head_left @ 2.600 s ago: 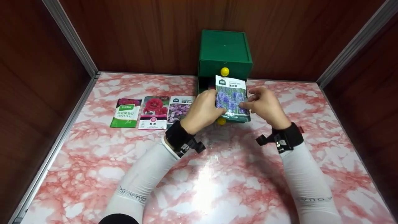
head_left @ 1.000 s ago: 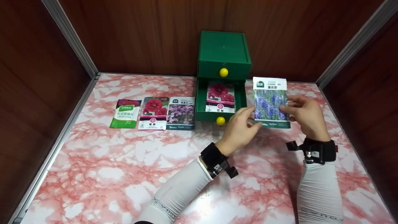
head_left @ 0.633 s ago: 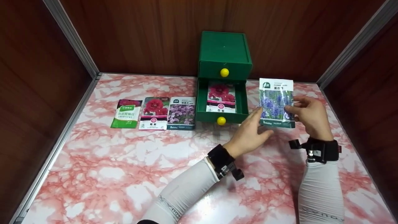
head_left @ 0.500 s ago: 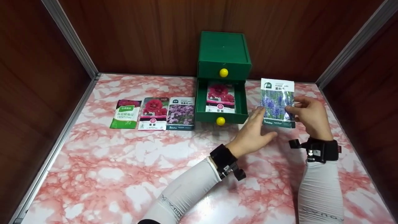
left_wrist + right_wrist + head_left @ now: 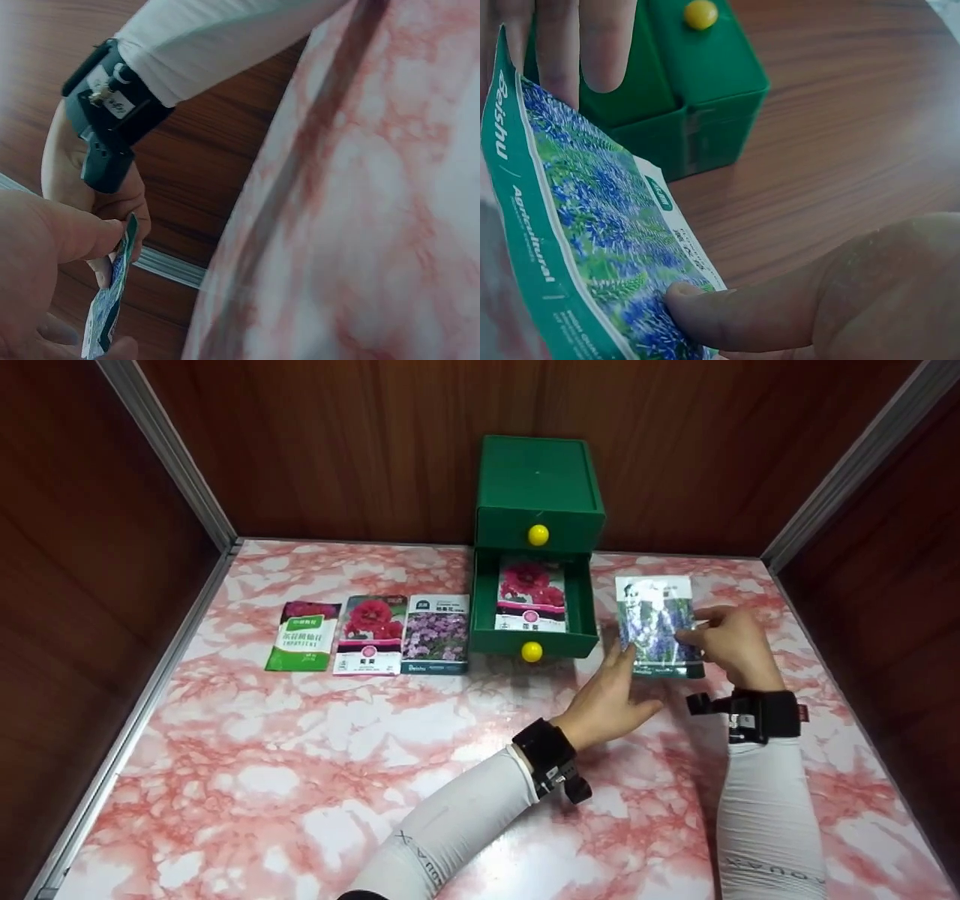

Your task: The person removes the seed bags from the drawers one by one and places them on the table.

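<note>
Your right hand (image 5: 731, 649) is pinching the lavender seed packet (image 5: 658, 626) by its right edge, thumb (image 5: 742, 307) pressed flat on the printed front, and the packet sits low over the marble table (image 5: 300, 780), just right of the open drawer. Your left hand (image 5: 611, 697) comes in from about 7 o'clock of the packet with fingers mostly straight and relaxed, fingertips touching its lower left edge; the left wrist view shows the thumb (image 5: 71, 232) right against the packet's edge, but it's not really gripping anything. Moving outward, at 9 o'clock of the packet is the green drawer box (image 5: 538, 495), its lower drawer (image 5: 532, 641) pulled out, with a red-flower packet (image 5: 531, 596) lying inside and yellow knobs on both drawer fronts. Further out at 9 o'clock, three more packets lie flat in a row on the table: a purple-flower packet (image 5: 436, 632) touching the drawer's side, then a red-flower one (image 5: 370, 634), then a green packet (image 5: 304, 635). Dark wooden walls (image 5: 337, 442) close in the whole table.
</note>
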A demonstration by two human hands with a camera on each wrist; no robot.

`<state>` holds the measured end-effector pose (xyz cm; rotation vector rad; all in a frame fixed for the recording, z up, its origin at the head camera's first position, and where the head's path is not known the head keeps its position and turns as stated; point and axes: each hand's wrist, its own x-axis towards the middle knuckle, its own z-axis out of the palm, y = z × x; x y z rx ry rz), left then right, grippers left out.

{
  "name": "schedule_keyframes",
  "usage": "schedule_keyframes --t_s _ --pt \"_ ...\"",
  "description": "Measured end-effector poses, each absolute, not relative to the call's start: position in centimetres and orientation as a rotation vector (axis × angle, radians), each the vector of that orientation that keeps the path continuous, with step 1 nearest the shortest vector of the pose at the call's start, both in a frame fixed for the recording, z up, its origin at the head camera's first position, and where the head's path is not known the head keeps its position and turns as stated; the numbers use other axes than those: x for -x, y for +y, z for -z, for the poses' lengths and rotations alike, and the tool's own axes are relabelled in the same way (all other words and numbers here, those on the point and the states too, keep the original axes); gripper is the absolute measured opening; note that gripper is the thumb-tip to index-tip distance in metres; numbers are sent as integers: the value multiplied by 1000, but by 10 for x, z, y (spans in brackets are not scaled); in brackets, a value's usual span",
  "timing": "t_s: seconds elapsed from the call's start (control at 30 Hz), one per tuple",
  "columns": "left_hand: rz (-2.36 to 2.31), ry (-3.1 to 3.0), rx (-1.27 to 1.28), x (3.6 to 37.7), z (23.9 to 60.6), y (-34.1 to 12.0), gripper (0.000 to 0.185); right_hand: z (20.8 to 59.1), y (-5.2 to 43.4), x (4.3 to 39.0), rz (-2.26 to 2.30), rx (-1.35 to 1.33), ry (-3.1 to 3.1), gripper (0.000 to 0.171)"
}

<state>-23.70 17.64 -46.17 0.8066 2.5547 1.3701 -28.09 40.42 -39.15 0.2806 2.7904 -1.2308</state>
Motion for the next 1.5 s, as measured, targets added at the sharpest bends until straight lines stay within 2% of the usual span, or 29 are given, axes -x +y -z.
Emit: schedule_keyframes --t_s 0.23,0.57,0.77,0.9,1.3,1.5 --pt "-1311 2586 -800 244 478 173 98 410 397 291 1178 -281 2773 64" --pt "-1151 2667 -662 250 485 166 102 439 382 306 1159 -273 2806 62" --pt "-1096 2728 -637 259 490 160 100 453 367 309 1184 -265 2883 52" --pt "-1092 2764 -702 263 495 156 94 461 359 312 1162 -274 2947 50" --pt "-871 2865 -641 268 498 154 75 476 349 314 1123 -278 3008 47" --pt "-817 2880 -621 269 498 155 79 476 346 313 1066 -251 3048 46"
